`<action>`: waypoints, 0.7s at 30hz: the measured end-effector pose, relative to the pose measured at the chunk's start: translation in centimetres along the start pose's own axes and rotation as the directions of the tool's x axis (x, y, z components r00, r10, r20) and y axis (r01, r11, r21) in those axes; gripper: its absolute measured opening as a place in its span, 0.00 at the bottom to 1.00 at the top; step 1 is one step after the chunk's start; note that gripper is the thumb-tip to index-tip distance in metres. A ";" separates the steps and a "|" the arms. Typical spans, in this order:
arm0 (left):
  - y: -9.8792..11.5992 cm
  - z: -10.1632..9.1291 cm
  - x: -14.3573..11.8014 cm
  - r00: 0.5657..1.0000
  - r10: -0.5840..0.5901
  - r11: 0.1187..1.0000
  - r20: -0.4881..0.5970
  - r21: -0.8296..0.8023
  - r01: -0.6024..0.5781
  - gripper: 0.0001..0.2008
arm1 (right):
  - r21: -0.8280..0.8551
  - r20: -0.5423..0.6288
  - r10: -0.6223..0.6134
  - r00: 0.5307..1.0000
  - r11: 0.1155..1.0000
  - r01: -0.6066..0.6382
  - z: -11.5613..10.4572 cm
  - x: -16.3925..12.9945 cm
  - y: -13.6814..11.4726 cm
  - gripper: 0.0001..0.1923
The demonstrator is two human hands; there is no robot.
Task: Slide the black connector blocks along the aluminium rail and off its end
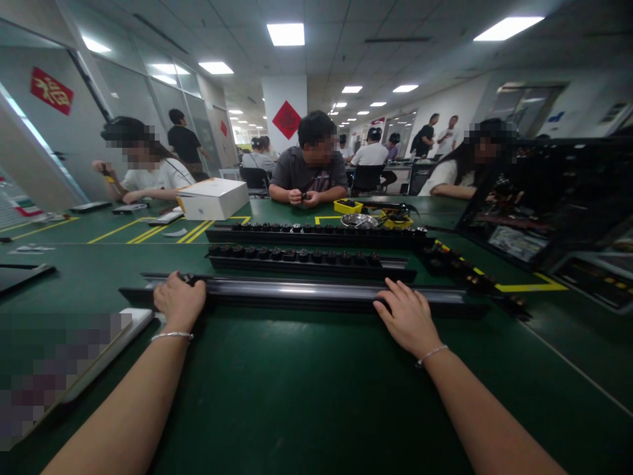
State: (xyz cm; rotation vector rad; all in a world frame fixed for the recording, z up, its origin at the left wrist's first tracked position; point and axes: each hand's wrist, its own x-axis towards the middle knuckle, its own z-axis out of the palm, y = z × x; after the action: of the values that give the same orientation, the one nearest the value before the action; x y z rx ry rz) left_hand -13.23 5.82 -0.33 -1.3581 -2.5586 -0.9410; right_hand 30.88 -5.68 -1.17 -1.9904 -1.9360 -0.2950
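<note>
A long black and silver metal rail [297, 291] lies across the green table [297, 396] in front of me. My left hand [179, 300] is curled on the rail's left end. My right hand [406, 316] rests with fingers spread on the rail further right. Behind it lie two more long black strips [306, 257] [316, 234] fitted with rows of several small black sockets. A further black strip [469, 274] runs diagonally at the right.
A white box [213, 198] stands at the back left. A yellow tray [347, 206] and metal bowl [359, 220] sit mid-table. A black computer case [548, 198] stands at right. Three people sit across the table, others beyond. A flat board [99, 359] lies at my left.
</note>
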 end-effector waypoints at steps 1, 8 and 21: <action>0.0 -0.1 0.0 1.000 0.004 1.000 0.007 0.009 -0.004 0.32 | 0.005 -0.002 0.001 1.000 1.000 -0.001 0.0 0.0 0.0 0.21; 0.1 -0.3 0.2 0.997 0.059 0.994 0.047 0.092 -0.063 0.30 | 0.017 -0.004 -0.001 1.000 1.000 0.001 0.1 0.0 0.0 0.20; -0.4 -0.1 0.4 0.990 0.116 0.985 0.084 0.116 -0.125 0.28 | 0.020 -0.025 -0.004 1.000 1.000 0.004 0.5 0.0 0.3 0.21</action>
State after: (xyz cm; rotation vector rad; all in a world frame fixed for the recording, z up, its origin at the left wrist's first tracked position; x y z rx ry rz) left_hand -13.80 5.93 -0.29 -1.5224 -2.5077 -0.7145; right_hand 31.14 -5.46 -1.64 -1.9610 -1.9206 -0.2985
